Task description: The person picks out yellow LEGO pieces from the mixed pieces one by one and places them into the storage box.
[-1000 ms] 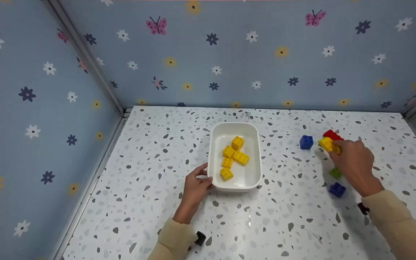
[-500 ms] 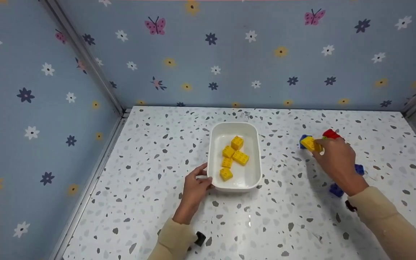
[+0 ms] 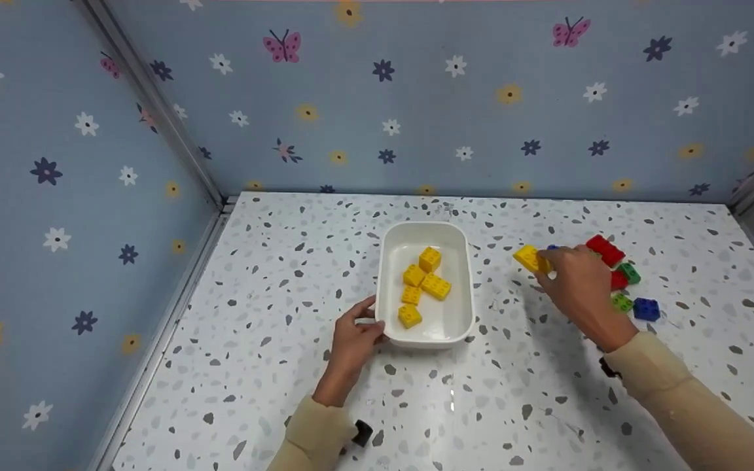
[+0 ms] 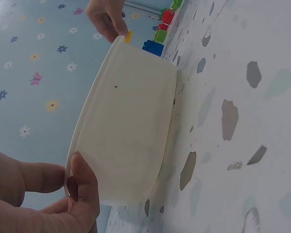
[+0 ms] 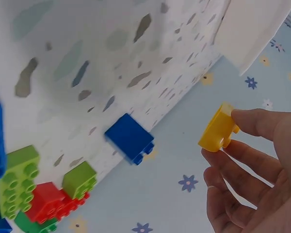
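Note:
A white plastic tub (image 3: 459,314) stands mid-table with several yellow toy bricks (image 3: 436,286) inside. My left hand (image 3: 355,340) grips the tub's near left corner; in the left wrist view, thumb and fingers (image 4: 85,187) pinch its rim. To the tub's right, my right hand (image 3: 580,288) holds a yellow brick (image 3: 530,259) above the table. The right wrist view shows that yellow brick (image 5: 218,128) pinched between thumb and fingertips, apart from the other bricks.
Right of the tub lie loose bricks: red (image 3: 605,250), green (image 3: 628,273), light green (image 3: 622,302) and blue (image 3: 646,309), some partly hidden by my right hand. Another blue brick (image 5: 130,138) lies by itself. A patterned wall (image 3: 416,118) borders the table's back.
My right hand has moved left toward the tub, carrying the yellow brick away from the red and green bricks. The left hand and tub have stayed put.

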{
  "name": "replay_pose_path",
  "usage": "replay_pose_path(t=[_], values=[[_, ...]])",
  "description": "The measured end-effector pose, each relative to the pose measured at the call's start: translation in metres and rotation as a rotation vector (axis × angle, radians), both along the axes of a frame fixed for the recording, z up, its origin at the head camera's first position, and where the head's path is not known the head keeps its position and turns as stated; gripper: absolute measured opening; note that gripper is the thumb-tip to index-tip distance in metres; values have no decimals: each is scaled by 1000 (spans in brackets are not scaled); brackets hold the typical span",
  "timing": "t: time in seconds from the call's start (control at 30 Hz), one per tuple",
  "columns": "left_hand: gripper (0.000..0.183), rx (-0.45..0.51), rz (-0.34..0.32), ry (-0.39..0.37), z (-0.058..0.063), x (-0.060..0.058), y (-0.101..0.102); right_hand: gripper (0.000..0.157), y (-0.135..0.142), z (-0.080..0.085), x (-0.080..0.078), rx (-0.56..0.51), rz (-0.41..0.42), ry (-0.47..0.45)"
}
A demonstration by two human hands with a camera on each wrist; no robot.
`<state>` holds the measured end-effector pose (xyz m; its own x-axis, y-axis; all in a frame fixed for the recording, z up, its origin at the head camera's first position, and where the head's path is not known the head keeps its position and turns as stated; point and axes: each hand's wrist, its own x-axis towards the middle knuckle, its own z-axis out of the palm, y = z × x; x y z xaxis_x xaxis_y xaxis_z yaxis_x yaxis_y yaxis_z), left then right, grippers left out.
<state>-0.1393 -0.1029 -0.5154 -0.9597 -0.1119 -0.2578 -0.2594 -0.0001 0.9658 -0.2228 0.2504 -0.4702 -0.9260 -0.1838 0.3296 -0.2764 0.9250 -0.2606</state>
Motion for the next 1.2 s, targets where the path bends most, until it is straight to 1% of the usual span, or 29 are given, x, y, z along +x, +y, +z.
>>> replay_pose_path(t=[0.27,0.43,0.7,0.77,0.97,1.2], values=[[54,-10,8,-18,3,-1,1,30,-20,5,-1,-14,30,-23],[53,-11,10,-21,5,-1,1,30,-32,8,-2,-17,45,-9],[54,-4,11,-31,3,-2,1,32,-51,13,-2,-12,67,-27],[54,-4,7,-24,2,-2,0,32,-56,14,-1,-10,73,-33],[54,-5,-2,-11,1,-1,-1,33,-69,14,1,8,105,-21],[54,-19,2,-28,1,-1,0,30,-83,14,3,19,136,-29]])
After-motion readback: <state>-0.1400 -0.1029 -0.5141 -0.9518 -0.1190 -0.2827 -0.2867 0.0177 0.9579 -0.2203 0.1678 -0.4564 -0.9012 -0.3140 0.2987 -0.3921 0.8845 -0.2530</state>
